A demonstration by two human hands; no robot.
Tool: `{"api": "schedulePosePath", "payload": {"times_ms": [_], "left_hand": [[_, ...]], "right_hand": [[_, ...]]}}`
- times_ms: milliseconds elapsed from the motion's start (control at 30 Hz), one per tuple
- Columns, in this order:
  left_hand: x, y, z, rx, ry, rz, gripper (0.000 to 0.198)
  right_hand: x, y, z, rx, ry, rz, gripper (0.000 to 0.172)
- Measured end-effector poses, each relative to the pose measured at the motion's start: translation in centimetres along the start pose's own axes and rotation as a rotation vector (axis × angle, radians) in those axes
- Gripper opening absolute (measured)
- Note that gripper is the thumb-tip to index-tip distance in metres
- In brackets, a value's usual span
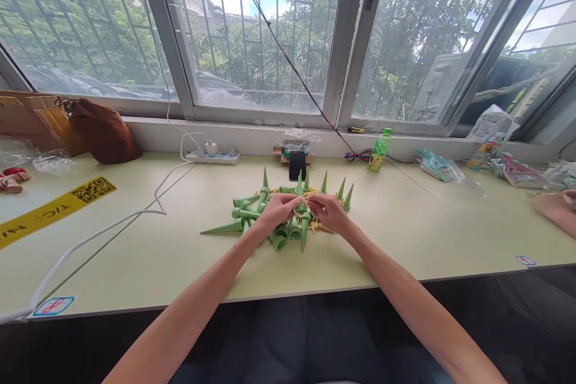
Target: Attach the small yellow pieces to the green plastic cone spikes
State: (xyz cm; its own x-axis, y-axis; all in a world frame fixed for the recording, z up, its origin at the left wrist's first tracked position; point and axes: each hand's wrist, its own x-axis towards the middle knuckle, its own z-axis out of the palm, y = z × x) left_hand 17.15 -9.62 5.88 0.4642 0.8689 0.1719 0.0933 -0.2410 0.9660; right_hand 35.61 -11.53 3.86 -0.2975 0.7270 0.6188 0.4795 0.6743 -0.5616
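Note:
My left hand (pixel 278 210) is closed on a green plastic watering spike (pixel 299 188), which stands point up above the pile. Close beside it, my right hand (pixel 331 211) has its fingertips pinched together; whatever they hold is too small to make out. More green spikes (pixel 227 227) lie loosely to the left and in front of my hands, some with open threaded ends (pixel 279 243) facing me. Several green cones (pixel 324 183) stand upright behind my right hand. Small yellow plastic pieces (pixel 318 226) lie among and under the green parts, partly hidden by my hands.
A black phone (pixel 297 166) leans at the back against a small box. Along the windowsill are a power strip (pixel 213 158), a green bottle (pixel 380 150) and bagged items (pixel 434 165). A white cable (pixel 99 231) crosses the left tabletop. Another person's arm (pixel 555 209) rests at far right.

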Motion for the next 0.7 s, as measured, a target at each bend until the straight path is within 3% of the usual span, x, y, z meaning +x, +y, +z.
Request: {"api": "schedulePosePath", "payload": {"times_ms": [433,700], "left_hand": [[-0.07,0.37,0.17,0.014,0.021,0.006,0.04],[-0.23,0.35,0.4,0.089,0.04,0.095,0.047]], "right_hand": [[-0.07,-0.69,0.25,0.024,0.001,0.129,0.043],[-0.12,-0.31,0.57,0.013,0.028,0.142,0.042]]}}
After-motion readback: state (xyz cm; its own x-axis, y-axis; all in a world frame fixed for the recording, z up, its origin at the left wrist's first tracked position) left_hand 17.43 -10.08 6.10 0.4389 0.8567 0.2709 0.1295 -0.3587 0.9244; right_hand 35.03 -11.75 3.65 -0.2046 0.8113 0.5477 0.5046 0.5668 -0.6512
